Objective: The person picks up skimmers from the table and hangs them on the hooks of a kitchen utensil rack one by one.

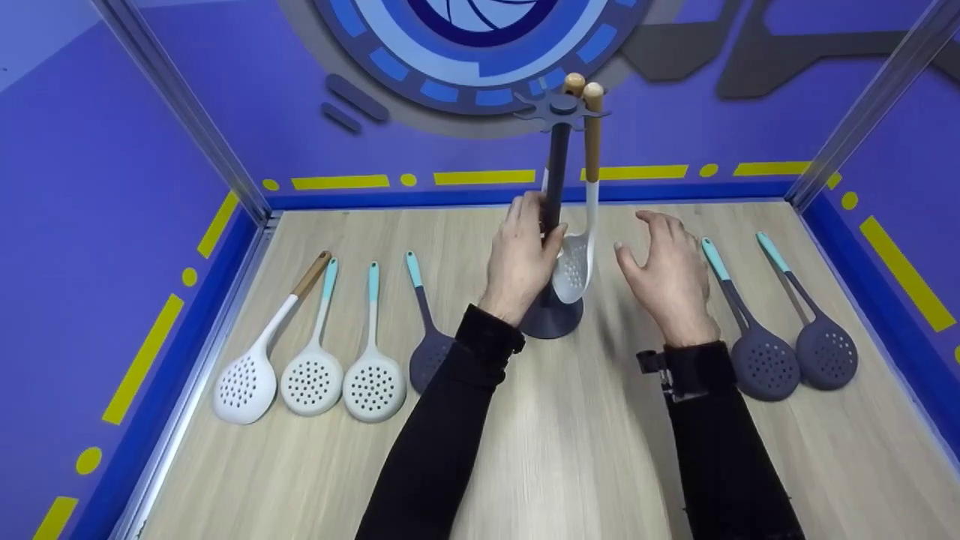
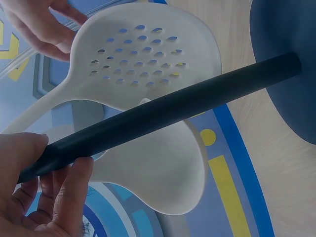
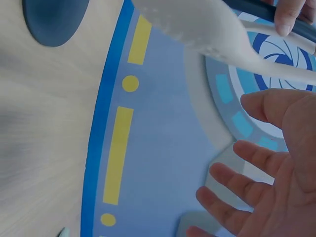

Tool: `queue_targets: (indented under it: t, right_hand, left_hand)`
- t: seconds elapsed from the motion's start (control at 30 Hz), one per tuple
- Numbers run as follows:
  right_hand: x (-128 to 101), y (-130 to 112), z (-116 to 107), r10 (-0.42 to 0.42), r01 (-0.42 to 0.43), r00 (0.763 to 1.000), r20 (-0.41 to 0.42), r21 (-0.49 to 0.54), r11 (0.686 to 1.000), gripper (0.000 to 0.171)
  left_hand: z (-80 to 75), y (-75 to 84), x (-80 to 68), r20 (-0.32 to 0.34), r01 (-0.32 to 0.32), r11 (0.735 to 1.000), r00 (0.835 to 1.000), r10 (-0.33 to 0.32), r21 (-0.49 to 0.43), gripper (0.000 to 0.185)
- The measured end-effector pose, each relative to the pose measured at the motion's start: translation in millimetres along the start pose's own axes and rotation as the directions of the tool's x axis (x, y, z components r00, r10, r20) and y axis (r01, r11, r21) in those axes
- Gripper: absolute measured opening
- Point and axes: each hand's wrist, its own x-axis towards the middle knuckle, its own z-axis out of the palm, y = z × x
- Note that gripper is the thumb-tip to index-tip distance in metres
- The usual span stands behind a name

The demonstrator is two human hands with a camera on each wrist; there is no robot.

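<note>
Head view: stand pole (image 1: pixel 556 176) mid-bench is gripped by left hand (image 1: pixel 523 259); right hand (image 1: pixel 667 274) spread, empty. Hanging skimmer (image 1: pixel 574 262) could probably be knocked off if the stand's tipped.

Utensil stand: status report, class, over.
Left hand grips stand pole. Right hand open, off it. White skimmers hang on stand. Nothing blocking.

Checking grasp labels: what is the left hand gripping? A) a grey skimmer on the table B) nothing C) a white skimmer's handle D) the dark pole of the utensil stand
D: the left hand has its fingers curled round the dark pole of the utensil stand, while the right hand hovers open beside it, holding nothing.
</note>
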Motion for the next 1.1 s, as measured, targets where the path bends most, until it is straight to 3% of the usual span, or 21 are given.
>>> queue_targets:
  t: [0.6, 1.1]
  right_hand:
    - [0.7, 31.4, 1.7, 0.111, -0.107, 0.991, 0.078, -0.048, 0.993, 0.064]
    - [1.3, 55.1, 6.4, 0.214, -0.2, 0.968, 0.13, -0.116, 0.973, 0.068]
  left_hand:
    - [-0.4, 0.2, 0.7, 0.009, 0.006, 1.0, 1.0, -0.006, -0.001, 0.041]
    - [-0.5, 0.1, 1.4, 0.001, -0.018, 1.0, 1.0, 0.018, 0.0, 0.041]
